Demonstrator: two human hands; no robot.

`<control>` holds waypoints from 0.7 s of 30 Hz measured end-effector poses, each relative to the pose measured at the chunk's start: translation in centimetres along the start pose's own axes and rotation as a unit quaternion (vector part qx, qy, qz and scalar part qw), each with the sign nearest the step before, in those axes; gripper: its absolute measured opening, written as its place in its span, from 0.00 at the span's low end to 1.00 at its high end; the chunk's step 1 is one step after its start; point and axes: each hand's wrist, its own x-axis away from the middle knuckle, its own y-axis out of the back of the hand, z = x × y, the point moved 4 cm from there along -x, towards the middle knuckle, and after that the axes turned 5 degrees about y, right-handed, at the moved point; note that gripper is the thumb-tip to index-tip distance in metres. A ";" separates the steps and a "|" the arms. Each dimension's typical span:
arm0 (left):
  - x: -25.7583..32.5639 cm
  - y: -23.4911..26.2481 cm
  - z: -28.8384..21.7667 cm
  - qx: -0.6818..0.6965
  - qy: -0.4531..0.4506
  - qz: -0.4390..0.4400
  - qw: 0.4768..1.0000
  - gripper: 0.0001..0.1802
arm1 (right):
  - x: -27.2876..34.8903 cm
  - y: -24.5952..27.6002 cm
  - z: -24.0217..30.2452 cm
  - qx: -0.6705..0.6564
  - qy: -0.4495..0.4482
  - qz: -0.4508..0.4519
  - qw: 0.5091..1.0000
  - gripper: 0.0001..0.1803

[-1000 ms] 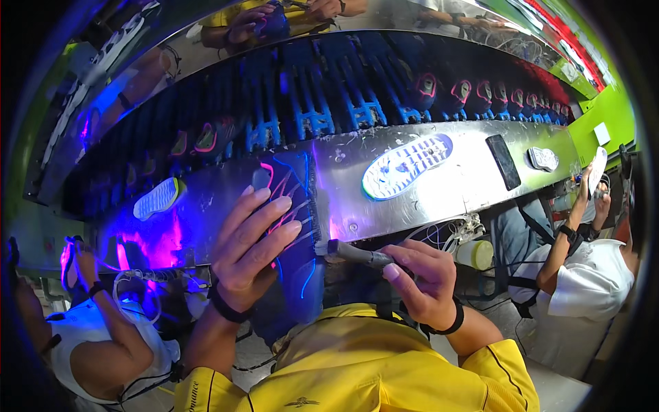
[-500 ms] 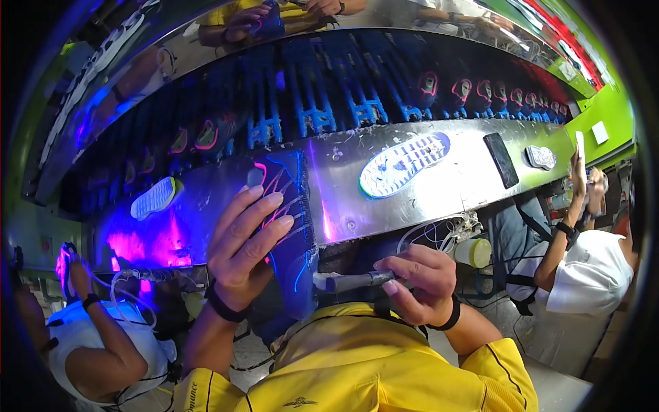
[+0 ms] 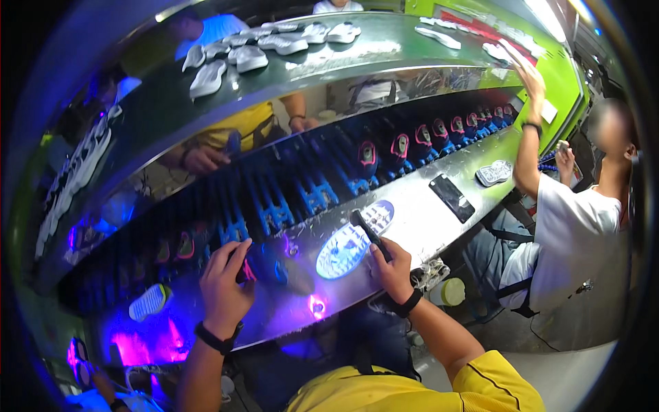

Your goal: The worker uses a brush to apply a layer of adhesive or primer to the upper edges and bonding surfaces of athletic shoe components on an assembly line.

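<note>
A dark shoe upper (image 3: 273, 266) with a pink edge is at the steel ledge, blurred and partly in shadow. My left hand (image 3: 225, 283) has its fingers closed on the upper's near left side, covering part of it. My right hand (image 3: 396, 276) grips a dark-handled brush (image 3: 371, 235). The brush's far end lies over a white and blue shoe sole (image 3: 341, 250) on the ledge, pointing away from me; whether it touches the sole I cannot tell.
A smaller sole (image 3: 148, 303) lies left, a black phone (image 3: 452, 198) and a grey sole (image 3: 493, 173) right. Behind runs a dark conveyor with blue racks (image 3: 319, 199) and pink-edged shoes (image 3: 400, 145). White soles (image 3: 248, 58) line the shelf above. A co-worker (image 3: 580, 226) sits right.
The upper has gone away from my body toward the ledge with my left hand. My right hand has carried the brush forward over the white sole. The view has tilted up.
</note>
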 end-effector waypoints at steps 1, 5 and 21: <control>-1.6 -1.1 0.7 -0.011 -0.006 0.020 1.000 0.39 | -0.1 -0.2 -0.2 0.006 0.009 -0.012 1.000 0.18; -9.0 -6.4 1.4 -0.057 0.077 0.110 0.989 0.44 | -0.1 -0.7 -0.6 0.013 -0.024 -0.031 0.999 0.19; -22.3 -29.6 -1.6 -0.007 0.081 0.224 0.971 0.38 | -0.4 -1.0 0.6 0.059 0.064 -0.058 0.995 0.17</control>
